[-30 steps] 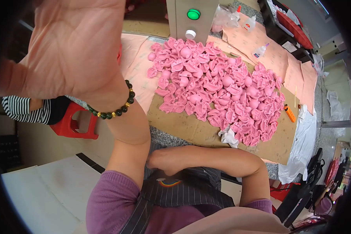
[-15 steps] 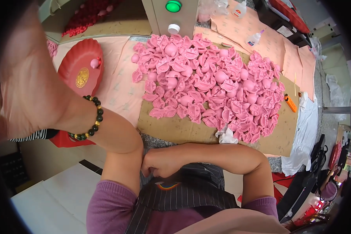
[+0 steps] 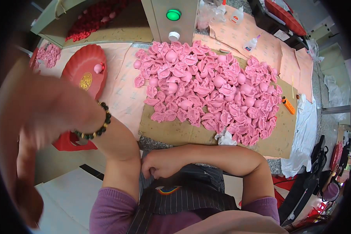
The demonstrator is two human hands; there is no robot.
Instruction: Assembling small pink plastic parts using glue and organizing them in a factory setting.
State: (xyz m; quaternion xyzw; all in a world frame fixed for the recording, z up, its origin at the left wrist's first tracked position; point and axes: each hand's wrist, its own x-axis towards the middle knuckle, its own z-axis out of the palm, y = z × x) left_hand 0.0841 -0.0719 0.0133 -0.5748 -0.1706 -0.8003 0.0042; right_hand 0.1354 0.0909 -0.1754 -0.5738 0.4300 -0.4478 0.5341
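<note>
- Filling the left side close to the lens, the left hand [image 3: 46, 105] is badly blurred; how wide its fingers stand, or whether they hold anything, I cannot tell.
- A dark green and gold beaded bracelet [image 3: 107, 121] circles its wrist.
- Past that hand, which partly hides it, a red scalloped tray [image 3: 90, 56] bears a pink ball [image 3: 98, 69].
- The right hand [image 3: 160, 163] is just beside the left elbow [image 3: 130, 152], fingers curled into a narrow, loose fist.
- Pink moulded shells [image 3: 206, 85] lie heaped on brown cardboard [image 3: 171, 134], beyond the right forearm [image 3: 218, 154].
- A crumpled white cloth [image 3: 225, 137] lies at the heap's near edge; an orange cutter [image 3: 288, 105] lies to its right.
- Behind the heap, a metal post [image 3: 156, 23] carries a green button [image 3: 173, 15] above a white knob [image 3: 174, 36].
</note>
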